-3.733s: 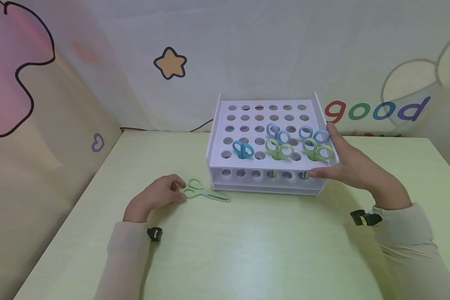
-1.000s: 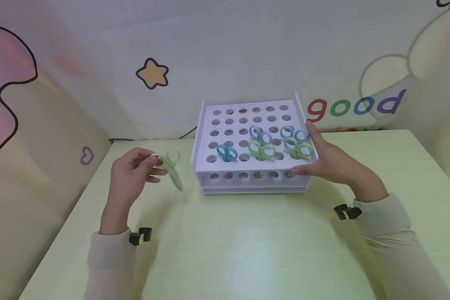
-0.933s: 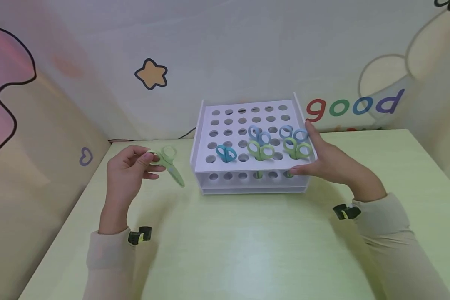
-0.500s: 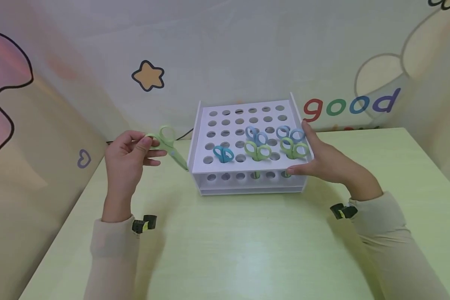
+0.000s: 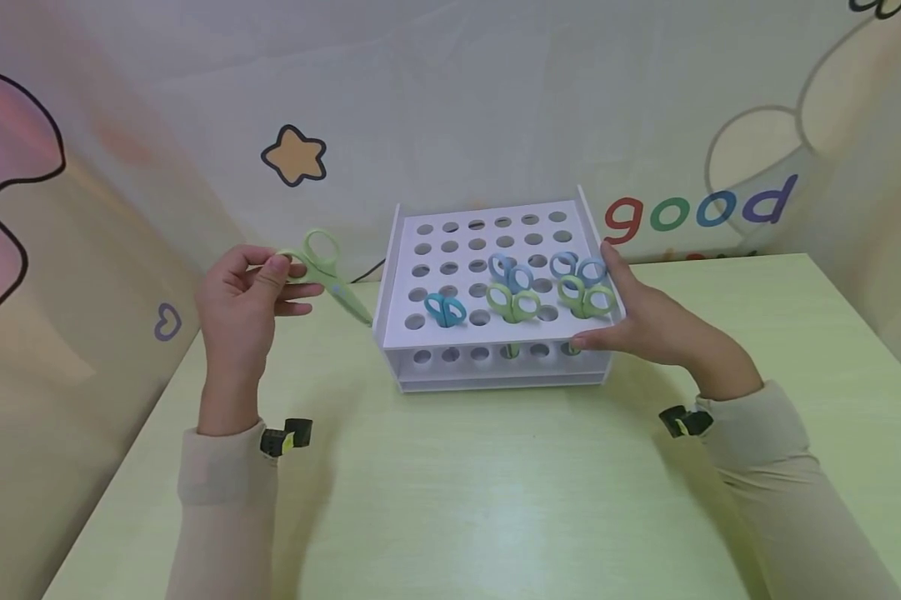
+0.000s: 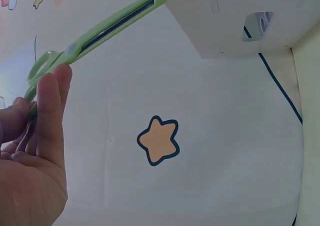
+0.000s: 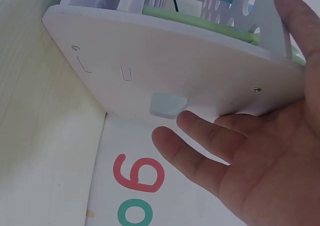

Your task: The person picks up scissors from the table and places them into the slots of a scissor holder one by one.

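Note:
My left hand [image 5: 236, 304] pinches a pair of light green scissors [image 5: 335, 287] by one finger loop, thumb against fingers. The scissors are held up above the table, blades slanting down right, their tip right at the left side wall of the white rack [image 5: 461, 335]. In the left wrist view the green scissors [image 6: 112, 26] look closed. My right hand [image 5: 656, 325] holds the rack's right side, thumb around the front edge and the other fingers along the side panel [image 7: 135, 61]. In the rack's holes stand teal scissors [image 5: 444, 316], two green pairs [image 5: 513, 310] and two light blue pairs.
The rack stands on a pale green table [image 5: 450, 483], close to the back wall, with rows of round holes on its top. A thin dark cord [image 5: 369, 271] lies behind its left side. A printed backdrop with a star [image 5: 294, 157] encloses the table.
The left hand has taken the green scissors off the table by a loop and raised them toward the rack's left side. The right hand stays on the rack; the head view has shifted slightly.

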The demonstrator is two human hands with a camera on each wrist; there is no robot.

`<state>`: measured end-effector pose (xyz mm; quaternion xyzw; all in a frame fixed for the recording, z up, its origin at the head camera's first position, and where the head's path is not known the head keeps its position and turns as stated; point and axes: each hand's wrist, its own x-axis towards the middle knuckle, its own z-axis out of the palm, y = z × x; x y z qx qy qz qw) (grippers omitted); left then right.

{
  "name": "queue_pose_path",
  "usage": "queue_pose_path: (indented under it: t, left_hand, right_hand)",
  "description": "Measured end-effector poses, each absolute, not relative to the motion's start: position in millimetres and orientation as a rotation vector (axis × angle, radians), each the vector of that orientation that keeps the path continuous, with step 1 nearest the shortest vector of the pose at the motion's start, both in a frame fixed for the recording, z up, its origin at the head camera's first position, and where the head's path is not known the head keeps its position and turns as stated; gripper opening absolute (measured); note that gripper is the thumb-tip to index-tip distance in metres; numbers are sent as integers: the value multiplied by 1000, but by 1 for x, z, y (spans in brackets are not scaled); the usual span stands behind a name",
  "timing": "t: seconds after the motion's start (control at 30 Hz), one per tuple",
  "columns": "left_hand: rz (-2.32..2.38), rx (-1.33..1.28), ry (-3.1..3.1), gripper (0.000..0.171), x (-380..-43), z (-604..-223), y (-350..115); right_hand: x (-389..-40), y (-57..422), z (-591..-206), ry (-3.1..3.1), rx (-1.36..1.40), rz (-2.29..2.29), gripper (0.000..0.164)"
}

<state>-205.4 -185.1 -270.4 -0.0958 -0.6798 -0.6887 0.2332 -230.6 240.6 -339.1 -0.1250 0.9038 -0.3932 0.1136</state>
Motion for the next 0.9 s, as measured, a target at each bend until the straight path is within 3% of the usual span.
queue_pose_path:
  t: [0.27,0.63,0.9]
  left_hand:
    - [-1952,-252,-1693,12,-215,-261,-171]
    - [-1806,-325,-1927,12,-247,-264,-136]
    - [-1765,-222,-2064,17,-265,-272,-116]
  right_hand:
    - [-231,241,-339,2656,-381,-1149,136]
    - [-230,241,-339,2664,-393,-1153,134]
    - [-230,241,-339,2670,-407,-1146,137]
